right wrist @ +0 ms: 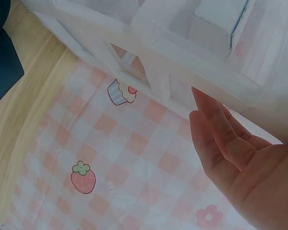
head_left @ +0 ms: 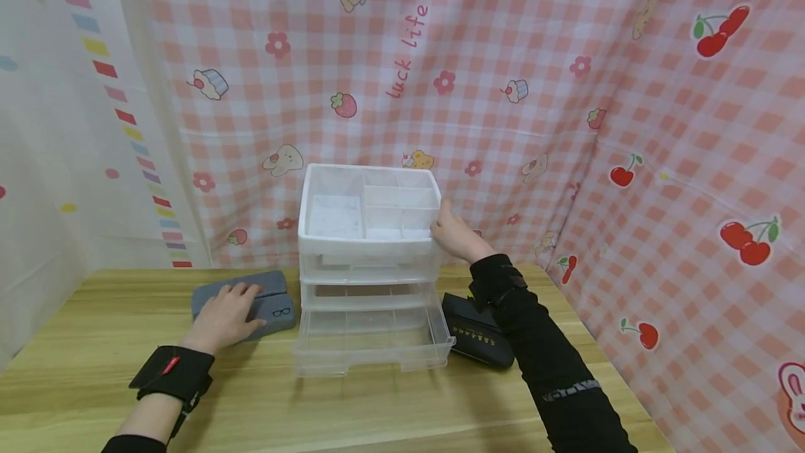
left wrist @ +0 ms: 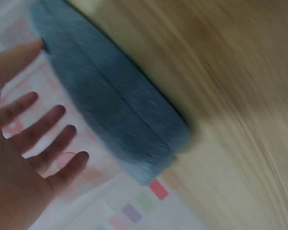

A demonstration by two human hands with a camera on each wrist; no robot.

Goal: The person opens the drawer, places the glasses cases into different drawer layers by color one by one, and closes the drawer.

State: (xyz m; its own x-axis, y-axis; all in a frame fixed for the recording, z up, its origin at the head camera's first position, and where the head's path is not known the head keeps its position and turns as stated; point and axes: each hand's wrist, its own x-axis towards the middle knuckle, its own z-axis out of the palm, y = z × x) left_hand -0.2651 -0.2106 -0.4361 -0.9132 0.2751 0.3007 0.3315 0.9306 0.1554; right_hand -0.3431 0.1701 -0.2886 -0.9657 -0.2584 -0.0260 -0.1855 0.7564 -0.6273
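Observation:
A white plastic drawer unit [head_left: 365,247] stands at the middle of the table, with a divided tray on top. Its clear bottom drawer [head_left: 377,356] is pulled out towards me, and the one above it sticks out less. My right hand [head_left: 458,233] is at the unit's upper right side, its fingertips right under the rim in the right wrist view. On the left, my left hand [head_left: 226,317] is over a grey glasses case [head_left: 283,310], fingers spread. In the left wrist view the thumb tip meets the case's [left wrist: 110,96] edge and the other fingers hold nothing.
A black case [head_left: 481,349] with gold lettering lies right of the drawers, below my right forearm. Behind the wooden table [head_left: 251,397] hangs a pink checked cloth [head_left: 390,124], and another cloth [head_left: 692,180] closes off the right side.

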